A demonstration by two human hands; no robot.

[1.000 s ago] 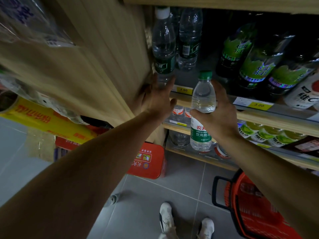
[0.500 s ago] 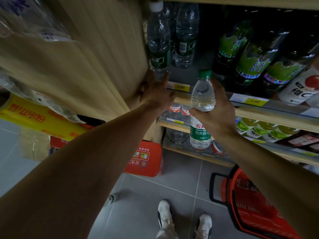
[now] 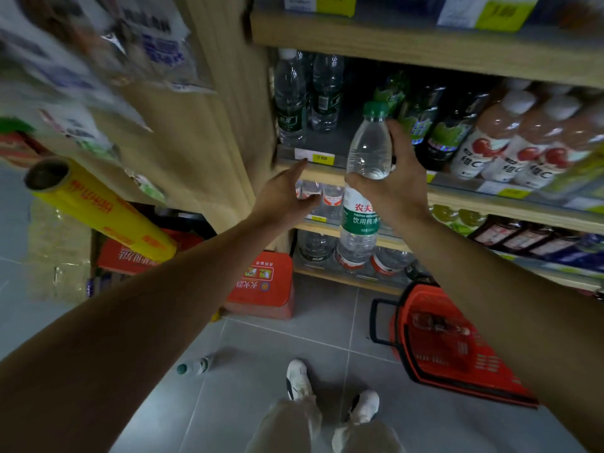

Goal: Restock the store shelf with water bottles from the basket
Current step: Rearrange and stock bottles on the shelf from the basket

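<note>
With the right hand (image 3: 397, 188) wrapped around the green-capped water bottle (image 3: 364, 191) and the left hand (image 3: 284, 194) spread empty, it seems best to keep the bottle upright and set it in the shelf (image 3: 340, 138) gap right of the standing bottles (image 3: 304, 96).

The single head-worn view looks forward and steeply down, close to the shelf (image 3: 425, 53) at 12 o'clock. Floor (image 3: 261, 371) and shoes (image 3: 299, 379) fill 6 o'clock.

Left hand (image 3: 287, 194) has come off the shelf edge (image 3: 323, 173).
</note>
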